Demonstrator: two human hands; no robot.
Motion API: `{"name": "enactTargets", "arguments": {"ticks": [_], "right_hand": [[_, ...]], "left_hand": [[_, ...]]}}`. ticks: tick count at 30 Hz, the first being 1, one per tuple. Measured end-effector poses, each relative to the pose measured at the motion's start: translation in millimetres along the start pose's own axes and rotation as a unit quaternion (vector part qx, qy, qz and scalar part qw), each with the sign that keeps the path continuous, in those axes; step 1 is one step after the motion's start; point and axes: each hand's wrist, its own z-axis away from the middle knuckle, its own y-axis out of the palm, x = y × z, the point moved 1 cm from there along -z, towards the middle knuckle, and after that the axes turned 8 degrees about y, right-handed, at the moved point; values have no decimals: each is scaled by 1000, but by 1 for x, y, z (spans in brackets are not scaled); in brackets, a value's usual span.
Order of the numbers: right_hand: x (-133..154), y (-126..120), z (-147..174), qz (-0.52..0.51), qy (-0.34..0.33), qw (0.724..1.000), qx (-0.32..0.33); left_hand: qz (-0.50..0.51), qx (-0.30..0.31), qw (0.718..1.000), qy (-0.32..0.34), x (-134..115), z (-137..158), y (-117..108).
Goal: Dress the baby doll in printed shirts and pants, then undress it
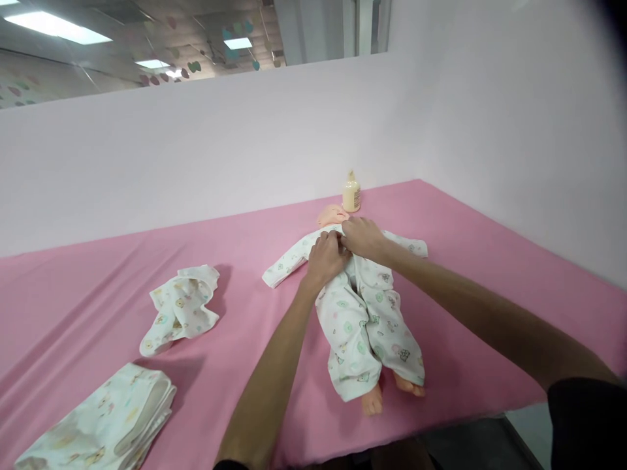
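Note:
A baby doll point(333, 215) lies on its back on the pink-covered table, its bare feet toward me. It wears a white printed long-sleeved top point(294, 257) and matching printed trousers point(343, 326). Over the doll's chest, my left hand point(327, 260) and my right hand point(361, 237) meet with bent fingers, pinching the front of the top just below the neck. What exactly sits between the fingertips, fabric edge or fastener, is hidden. Both sleeves stretch out sideways, and the doll's head is partly visible beyond my hands.
A pale yellow pump bottle point(351, 194) stands behind the doll's head. To the left lie a crumpled printed cloth item point(181, 305) and a folded printed cloth point(98, 418). White walls point(220, 143) border the pink table cover point(245, 287) at the back and right.

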Motion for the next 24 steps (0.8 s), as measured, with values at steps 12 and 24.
{"name": "enactTargets", "arguments": {"ticks": [12, 24], "right_hand": [[6, -14, -6, 100, -74, 991, 48], [-34, -19, -16, -220, -75, 964, 129]], "left_hand": [[-89, 13, 996, 12, -7, 7, 3], [-72, -48, 995, 40, 8, 2, 11]]}}
